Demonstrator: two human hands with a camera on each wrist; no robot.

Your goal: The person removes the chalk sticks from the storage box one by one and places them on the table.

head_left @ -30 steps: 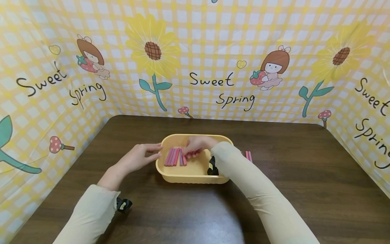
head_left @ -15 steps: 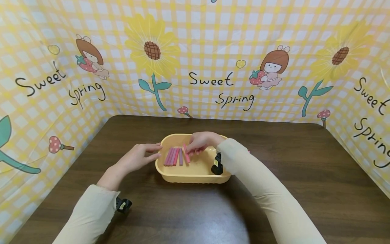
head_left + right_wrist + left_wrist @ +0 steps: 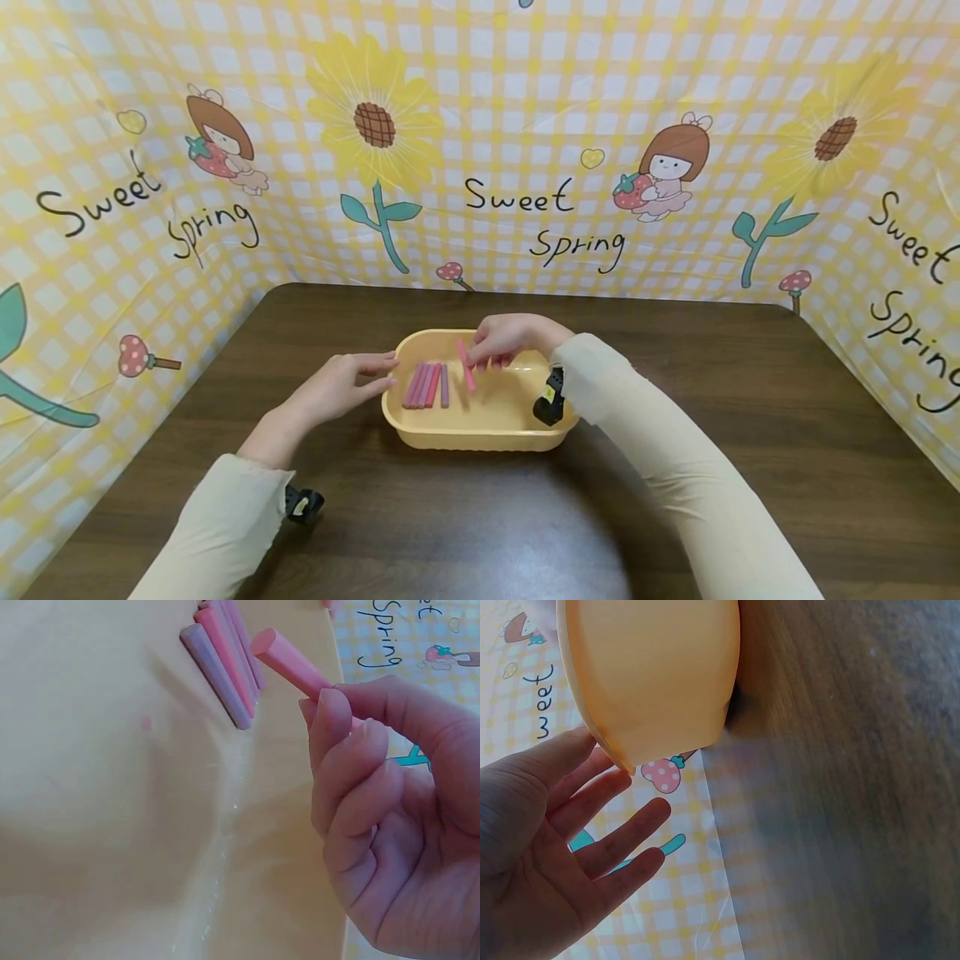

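Observation:
A yellow oval plastic tub (image 3: 480,440) stands on the table. Inside, toward its left end, lies a row of several mauve and pink sticks (image 3: 423,387); the mauve one on the right (image 3: 216,679) sits slightly apart. My right hand (image 3: 510,337) pinches a pink stick (image 3: 467,367) between thumb and fingertips, tilted and raised above the tub floor. Its faceted end (image 3: 264,643) shows in the right wrist view. At the tub's left rim, my left hand (image 3: 337,387) touches the edge with mostly straight, spread fingers.
The dark wooden table (image 3: 420,517) extends around the tub. A yellow checked cloth (image 3: 510,100) with printed flowers and figures hangs behind and at both sides. Black wrist cameras (image 3: 303,505) sit below both cuffs.
My right hand has lifted the pink stick off the right end of the row and carried it up and rightward. Its sleeve now hides sticks on the table's right. The left hand stays put.

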